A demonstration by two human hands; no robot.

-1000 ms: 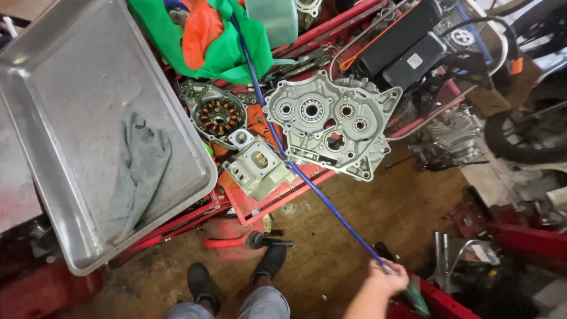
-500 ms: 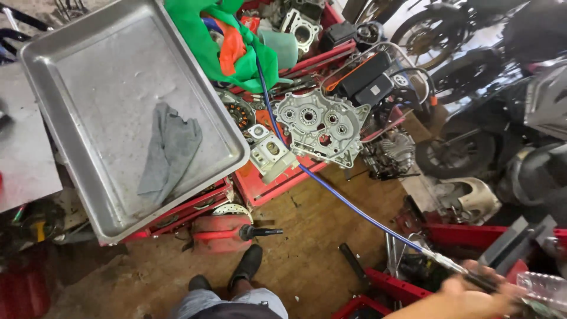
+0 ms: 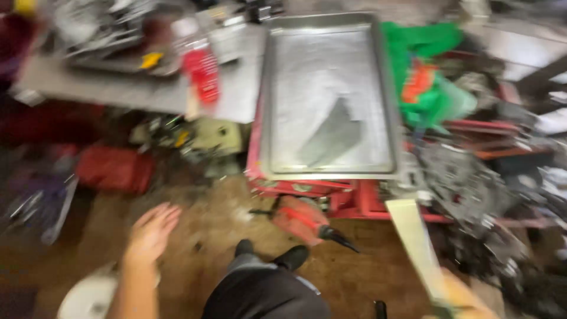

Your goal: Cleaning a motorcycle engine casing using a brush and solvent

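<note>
The view is heavily blurred. The left hand (image 3: 150,231) is held open and empty above the dirt floor (image 3: 207,236), fingers spread, touching nothing. The right hand (image 3: 466,298) is seen only at the lower edge; it is closed on the lower end of a flat, pale strip (image 3: 416,245) that rises towards the red stand (image 3: 354,198). What the strip is cannot be told through the blur. A metal tray (image 3: 387,94) rests on the stand, with a grey rag (image 3: 333,136) lying in it. The engine casing (image 3: 458,183) lies to the right, untouched by either hand. No work on it is shown as begun.
</note>
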